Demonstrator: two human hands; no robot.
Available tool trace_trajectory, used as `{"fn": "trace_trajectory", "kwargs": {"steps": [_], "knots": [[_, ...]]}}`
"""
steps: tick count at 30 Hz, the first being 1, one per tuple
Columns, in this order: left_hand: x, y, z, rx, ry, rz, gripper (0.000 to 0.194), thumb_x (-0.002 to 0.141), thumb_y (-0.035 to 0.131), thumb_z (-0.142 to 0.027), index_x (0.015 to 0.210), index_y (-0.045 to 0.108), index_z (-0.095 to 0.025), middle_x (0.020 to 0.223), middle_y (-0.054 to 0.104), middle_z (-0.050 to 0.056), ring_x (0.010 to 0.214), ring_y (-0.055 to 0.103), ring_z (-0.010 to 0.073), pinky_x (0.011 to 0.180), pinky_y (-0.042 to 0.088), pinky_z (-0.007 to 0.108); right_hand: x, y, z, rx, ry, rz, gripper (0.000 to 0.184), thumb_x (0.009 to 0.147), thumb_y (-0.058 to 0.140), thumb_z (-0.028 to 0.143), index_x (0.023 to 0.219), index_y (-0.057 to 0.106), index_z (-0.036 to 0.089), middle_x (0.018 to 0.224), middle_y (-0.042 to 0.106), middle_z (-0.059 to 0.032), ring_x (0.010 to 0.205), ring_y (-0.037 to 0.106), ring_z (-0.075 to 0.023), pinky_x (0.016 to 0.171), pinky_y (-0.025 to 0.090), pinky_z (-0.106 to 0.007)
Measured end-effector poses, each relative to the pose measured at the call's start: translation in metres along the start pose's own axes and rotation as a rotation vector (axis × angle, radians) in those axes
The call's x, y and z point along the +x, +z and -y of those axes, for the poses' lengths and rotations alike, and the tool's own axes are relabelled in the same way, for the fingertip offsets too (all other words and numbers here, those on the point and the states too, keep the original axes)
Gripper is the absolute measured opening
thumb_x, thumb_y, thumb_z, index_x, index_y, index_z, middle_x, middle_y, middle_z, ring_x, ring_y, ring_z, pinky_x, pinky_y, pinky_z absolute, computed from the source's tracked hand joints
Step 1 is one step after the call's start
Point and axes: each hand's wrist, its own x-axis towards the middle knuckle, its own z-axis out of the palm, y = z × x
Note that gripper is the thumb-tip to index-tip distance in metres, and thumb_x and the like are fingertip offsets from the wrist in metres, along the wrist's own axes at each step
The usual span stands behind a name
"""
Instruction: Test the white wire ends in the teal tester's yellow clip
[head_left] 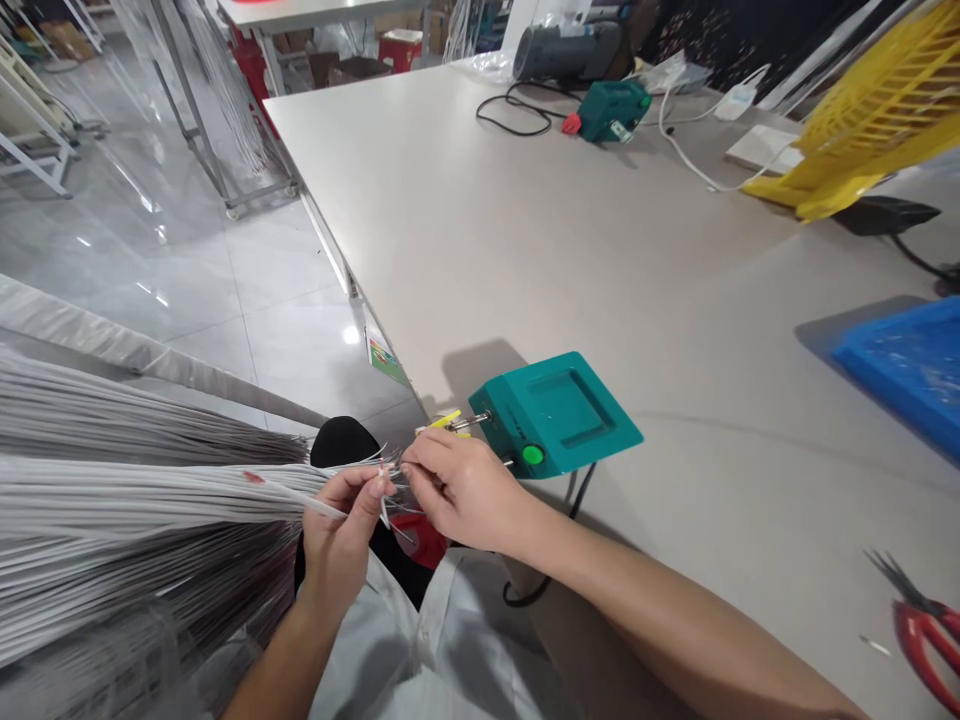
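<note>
Cable end (383, 473): between hands, near green device (517, 395).
Left hand (341, 525): pinching cable end.
Right hand (469, 490): fingertips at its tip; grip unclear.
Wire work: apparently end preparation.
Next move: likely needs steady left pinch.

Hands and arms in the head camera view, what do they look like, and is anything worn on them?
The left hand and right hand wear no gloves. The forearms are bare too: no sleeve, watch or bracelet shows on them. Between them shows a pale shirt with a buttoned front.
</note>
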Motion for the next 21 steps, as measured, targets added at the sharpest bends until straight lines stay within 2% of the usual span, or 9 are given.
{"fn": "trace_trajectory", "kwargs": {"steps": [3,6,9,12,15,19,21], "knots": [[0.001,-0.002,-0.001,-0.071,-0.043,-0.013,0.008,0.071,0.069,-0.024,0.076,0.067,-0.018,0.068,0.067,0.0,0.065,0.06,0.0096,0.062,0.047,0.018,0.0,-0.001,0.001,0.072,0.027,-0.024,0.021,0.085,0.041,0.015,0.092,0.06,0.014,0.08,0.061,-0.0078,0.075,0.057,-0.0158,0.068,0.047,-0.028],[0.001,-0.004,-0.003,-0.027,-0.042,0.04,0.008,0.072,0.067,-0.024,0.077,0.067,-0.017,0.071,0.067,0.0,0.067,0.06,0.0105,0.066,0.047,0.02,0.003,-0.002,0.001,0.284,0.044,-0.081,0.026,0.088,0.043,0.022,0.106,0.058,0.013,0.093,0.064,-0.0102,0.083,0.059,-0.0164,0.072,0.048,-0.029],[0.0,-0.004,-0.005,0.077,-0.017,0.092,0.01,0.073,0.066,-0.025,0.075,0.066,-0.015,0.07,0.066,0.002,0.068,0.06,0.0128,0.067,0.048,0.023,0.006,-0.002,0.0,0.481,0.091,-0.03,0.02,0.084,0.052,0.027,0.093,0.065,0.014,0.082,0.065,-0.0062,0.072,0.06,-0.0136,0.062,0.048,-0.024],[0.0,-0.002,-0.008,0.154,-0.01,0.122,0.012,0.071,0.067,-0.027,0.074,0.067,-0.015,0.067,0.066,0.003,0.065,0.06,0.0139,0.062,0.048,0.024,0.007,0.0,-0.002,0.529,0.091,-0.034,0.012,0.081,0.057,0.02,0.074,0.065,0.015,0.069,0.064,-0.0024,0.064,0.059,-0.0107,0.06,0.046,-0.021],[0.0,0.0,-0.009,0.196,0.013,0.121,0.013,0.069,0.069,-0.026,0.074,0.068,-0.015,0.067,0.068,0.003,0.065,0.061,0.0146,0.062,0.048,0.024,0.004,0.001,-0.001,0.364,0.001,-0.066,0.015,0.083,0.052,0.015,0.071,0.063,0.016,0.067,0.062,-0.002,0.065,0.058,-0.0102,0.06,0.045,-0.02],[0.003,0.002,-0.007,0.197,0.01,0.019,0.014,0.068,0.069,-0.028,0.072,0.066,-0.015,0.065,0.068,0.002,0.062,0.062,0.0137,0.061,0.048,0.024,0.002,-0.005,0.001,-0.119,-0.146,-0.038,0.016,0.083,0.047,0.018,0.078,0.061,0.015,0.073,0.061,-0.0057,0.067,0.057,-0.0143,0.058,0.043,-0.024],[0.006,0.003,-0.006,0.201,-0.026,-0.03,0.015,0.07,0.067,-0.029,0.073,0.064,-0.015,0.064,0.067,0.002,0.059,0.06,0.0123,0.059,0.046,0.023,0.003,-0.013,0.002,-0.283,-0.144,-0.025,0.018,0.084,0.046,0.019,0.078,0.061,0.015,0.073,0.061,-0.0056,0.066,0.057,-0.0149,0.057,0.041,-0.025]]}}
